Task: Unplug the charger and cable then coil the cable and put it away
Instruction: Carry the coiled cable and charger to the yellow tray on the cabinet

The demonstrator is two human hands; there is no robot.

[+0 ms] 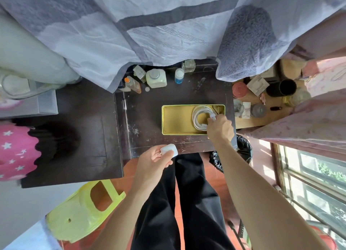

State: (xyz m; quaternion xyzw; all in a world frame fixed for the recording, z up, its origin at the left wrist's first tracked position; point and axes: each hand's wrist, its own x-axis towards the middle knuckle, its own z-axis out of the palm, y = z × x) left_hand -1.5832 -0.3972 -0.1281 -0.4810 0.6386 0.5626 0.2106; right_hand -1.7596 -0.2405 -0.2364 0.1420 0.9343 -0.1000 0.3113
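Observation:
A gold metal tin (176,118) lies open on the dark wooden table. The white cable (198,116) sits coiled in the tin's right end. My right hand (220,128) reaches over the tin's right edge, its fingertips closed on the coil near the white connector. My left hand (155,159) hovers at the table's front edge and holds the white charger block (169,150) between thumb and fingers, its prongs toward the palm.
Several bottles and jars (156,78) line the back of the table under hanging grey cloth (149,34). A side shelf with tins and a black cup (281,87) is at right. A yellow plastic stool (84,206) stands lower left, and a black bag (243,150) hangs by the table's right.

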